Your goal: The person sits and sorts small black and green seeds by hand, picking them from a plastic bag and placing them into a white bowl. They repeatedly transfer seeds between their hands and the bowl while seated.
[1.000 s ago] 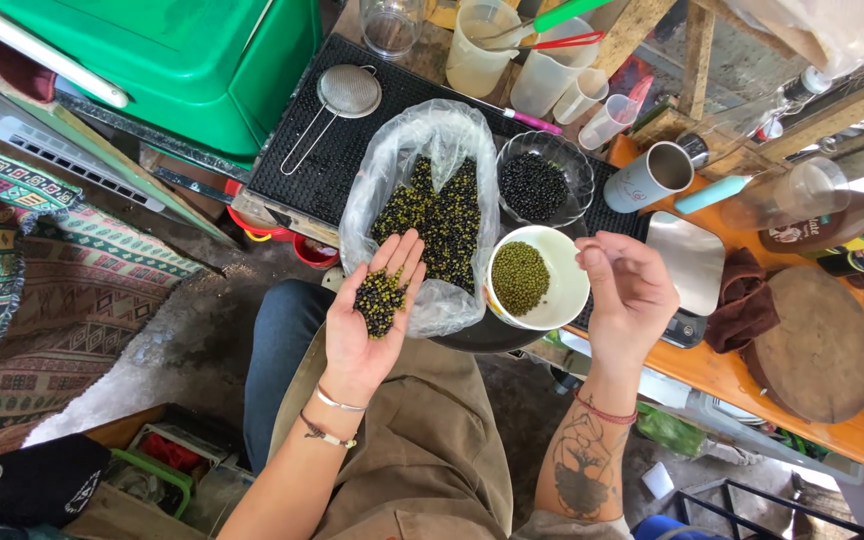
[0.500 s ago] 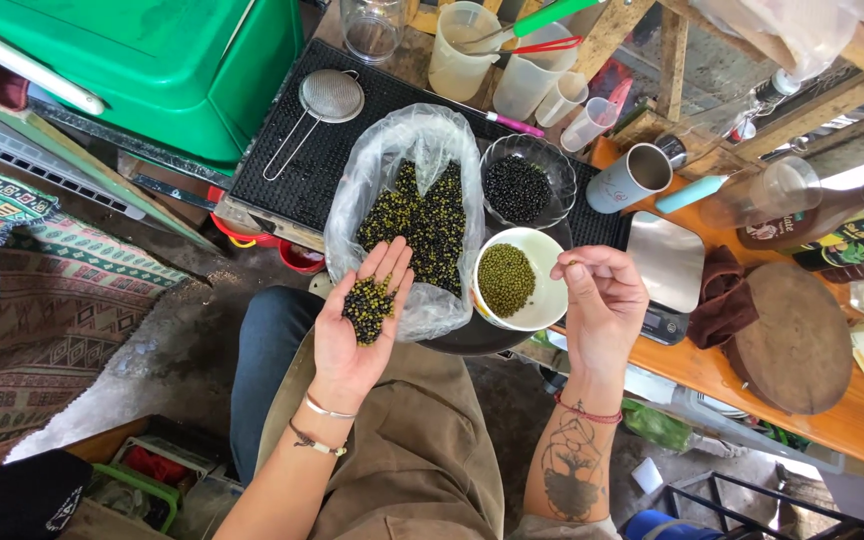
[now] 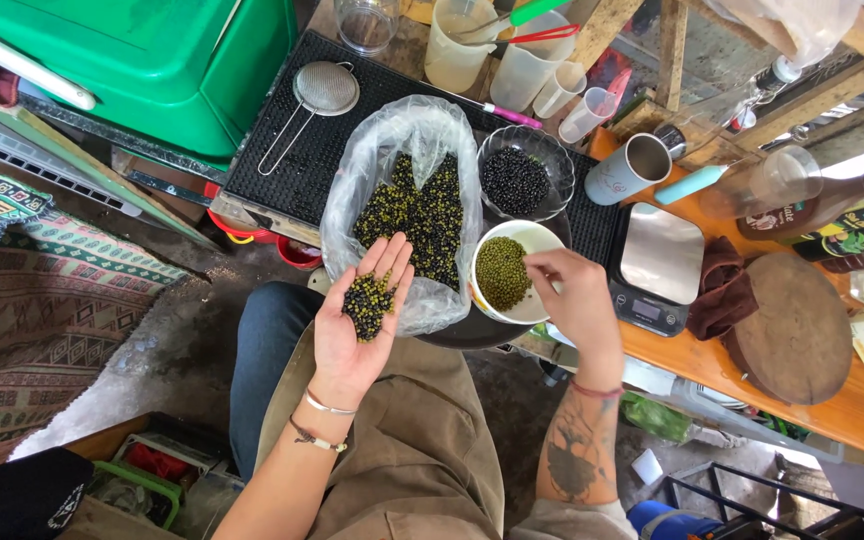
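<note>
Over the white bowl [image 3: 512, 275] of green beans, the right hand [image 3: 577, 300] has moved in from beside it, fingertips pinched, apparently dropping a bean; left hand [image 3: 362, 315] stays open, cupping mixed beans [image 3: 367, 298], so sorting continues.

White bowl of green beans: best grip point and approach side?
Probably the near rim of the white bowl, pinched from the person's side or from above. It sits upright and full of green beans; the plastic bag crowds its left, the dark-bean glass bowl its far side. The right hand hovers over its right rim.
</note>
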